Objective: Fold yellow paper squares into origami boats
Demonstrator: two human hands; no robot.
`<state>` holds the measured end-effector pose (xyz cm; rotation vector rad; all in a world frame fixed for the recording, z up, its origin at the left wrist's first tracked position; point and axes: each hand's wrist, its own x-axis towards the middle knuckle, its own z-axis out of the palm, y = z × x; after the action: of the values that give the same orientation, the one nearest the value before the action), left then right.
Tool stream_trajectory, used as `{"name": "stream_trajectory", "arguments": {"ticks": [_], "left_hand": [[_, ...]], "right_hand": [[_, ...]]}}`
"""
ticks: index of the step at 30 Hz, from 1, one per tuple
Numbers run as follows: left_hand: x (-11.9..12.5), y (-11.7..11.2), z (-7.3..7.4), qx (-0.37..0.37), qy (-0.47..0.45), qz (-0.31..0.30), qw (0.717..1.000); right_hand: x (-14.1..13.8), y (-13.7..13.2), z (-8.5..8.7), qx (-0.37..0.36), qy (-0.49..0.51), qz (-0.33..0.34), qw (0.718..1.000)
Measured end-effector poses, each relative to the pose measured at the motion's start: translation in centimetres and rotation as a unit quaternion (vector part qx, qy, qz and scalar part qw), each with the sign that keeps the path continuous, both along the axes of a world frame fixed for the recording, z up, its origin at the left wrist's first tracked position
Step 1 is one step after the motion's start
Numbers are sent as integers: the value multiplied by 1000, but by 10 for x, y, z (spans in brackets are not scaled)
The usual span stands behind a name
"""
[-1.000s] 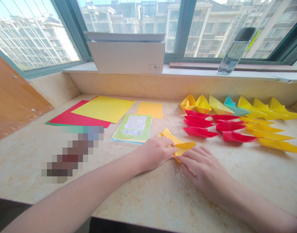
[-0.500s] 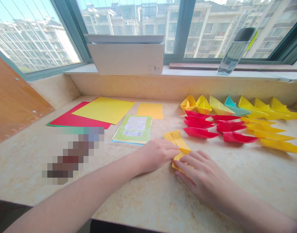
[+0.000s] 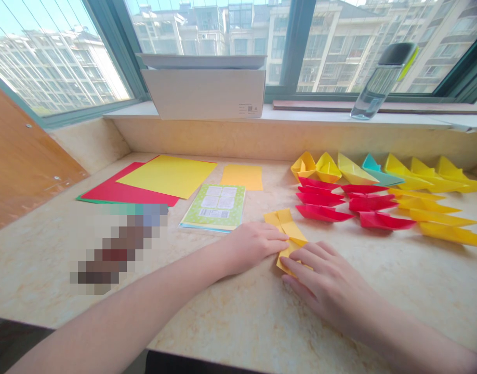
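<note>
A folded orange-yellow sheet of paper [image 3: 289,224] lies on the countertop between my hands, creased into a narrow piece with flaps. My left hand [image 3: 252,248] is closed on its left edge, fingertips pressed together at the middle crease. Across the near end lies my right hand [image 3: 320,272], its bent fingers on top and its thumb by the near edge, holding the paper down. Fingers cover part of the lower half. Just beyond, to the right, stand several red paper boats [image 3: 324,213].
Behind the red boats are several yellow paper boats [image 3: 328,169] and a teal one [image 3: 379,172]. Leftward lie a green patterned packet [image 3: 219,205], an orange square [image 3: 244,177], yellow [image 3: 168,174] and red sheets [image 3: 125,189]. A white box [image 3: 203,93] and bottle [image 3: 374,91] stand on the sill.
Almost nothing differs. Both hands stay on the folded paper in nearly the same pose, and the whole view has shifted very slightly.
</note>
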<state>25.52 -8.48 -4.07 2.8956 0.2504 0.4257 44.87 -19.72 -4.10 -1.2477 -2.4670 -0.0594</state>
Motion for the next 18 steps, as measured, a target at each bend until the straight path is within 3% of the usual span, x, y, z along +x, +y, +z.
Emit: {"name": "stream_trajectory", "arguments": {"ticks": [18], "left_hand": [[-1,3,-2,-26,-11,-8,1000]], "right_hand": [[1,0,2,-29,-17,13,999]]}}
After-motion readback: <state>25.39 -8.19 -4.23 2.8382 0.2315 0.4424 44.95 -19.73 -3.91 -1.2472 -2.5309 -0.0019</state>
